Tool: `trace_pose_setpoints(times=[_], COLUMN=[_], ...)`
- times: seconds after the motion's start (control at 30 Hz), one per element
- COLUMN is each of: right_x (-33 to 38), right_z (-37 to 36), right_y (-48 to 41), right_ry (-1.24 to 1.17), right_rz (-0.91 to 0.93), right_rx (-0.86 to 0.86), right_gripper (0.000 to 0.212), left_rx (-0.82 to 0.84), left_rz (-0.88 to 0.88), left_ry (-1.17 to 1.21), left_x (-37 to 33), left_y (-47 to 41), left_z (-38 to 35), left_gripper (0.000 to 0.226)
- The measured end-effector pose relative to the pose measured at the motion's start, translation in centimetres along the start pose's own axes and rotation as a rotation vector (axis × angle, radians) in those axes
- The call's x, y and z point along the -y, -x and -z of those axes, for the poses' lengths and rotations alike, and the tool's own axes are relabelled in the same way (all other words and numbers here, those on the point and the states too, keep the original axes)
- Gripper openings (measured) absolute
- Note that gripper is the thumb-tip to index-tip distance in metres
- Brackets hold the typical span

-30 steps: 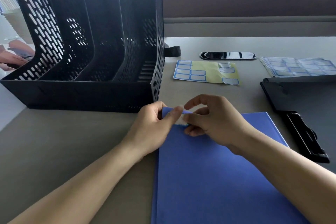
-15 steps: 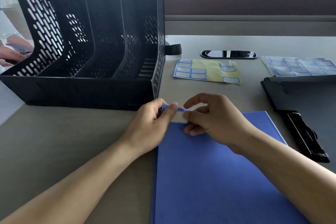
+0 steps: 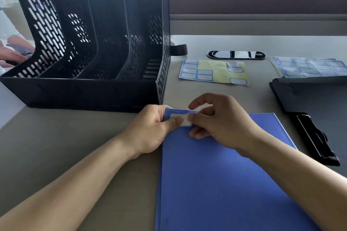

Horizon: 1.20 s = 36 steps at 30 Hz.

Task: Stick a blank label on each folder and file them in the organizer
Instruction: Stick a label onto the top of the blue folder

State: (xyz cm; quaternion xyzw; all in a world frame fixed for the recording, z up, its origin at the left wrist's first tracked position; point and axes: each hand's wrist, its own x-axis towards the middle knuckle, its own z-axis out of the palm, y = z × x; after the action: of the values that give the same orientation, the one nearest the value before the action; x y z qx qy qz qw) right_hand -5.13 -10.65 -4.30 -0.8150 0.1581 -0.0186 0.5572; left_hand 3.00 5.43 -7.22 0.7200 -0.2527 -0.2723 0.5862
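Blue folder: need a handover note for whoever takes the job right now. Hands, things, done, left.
Left hand pinches the folder's top-left corner, thumb on the label.
Right hand pinches the label's right end.
The folder lies flat on the desk, just right of the organizer; the label sheet lies beyond it.
Done: label peeled and set on the corner.
Left: press it down and file the folder; no folder shows in the organizer. The dark stack at right may hold more folders.

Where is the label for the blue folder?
Head view, centre: the label sits on the blue folder's far left corner, under the left hand's thumb and the right hand's fingers.
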Motion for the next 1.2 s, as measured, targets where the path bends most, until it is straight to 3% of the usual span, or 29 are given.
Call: trace_pose_setpoints(times=[0.2, 0.37, 0.67, 1.2], right_x=[0.3, 0.4, 1.1, 0.7], right_z=[0.2, 0.1, 0.2, 0.2], right_y=[0.0, 0.0, 0.2, 0.0], right_ry=[-0.023, -0.047, -0.081, -0.166], right_rz=[0.001, 0.003, -0.023, -0.119], right_rx=[-0.017, -0.018, -0.057, -0.119], right_gripper=[0.007, 0.007, 0.005, 0.018], left_rx=[0.031, -0.101, -0.183, -0.213], left_rz=[0.040, 0.024, -0.068, -0.125], left_ry=[0.041, -0.027, -0.055, -0.172], left_x=[-0.6, -0.8, -0.3, 0.0], left_y=[-0.2, -0.4, -0.3, -0.4], left_z=[0.0, -1.4, -1.6, -1.6], left_gripper=[0.037, 0.032, 0.047, 0.041])
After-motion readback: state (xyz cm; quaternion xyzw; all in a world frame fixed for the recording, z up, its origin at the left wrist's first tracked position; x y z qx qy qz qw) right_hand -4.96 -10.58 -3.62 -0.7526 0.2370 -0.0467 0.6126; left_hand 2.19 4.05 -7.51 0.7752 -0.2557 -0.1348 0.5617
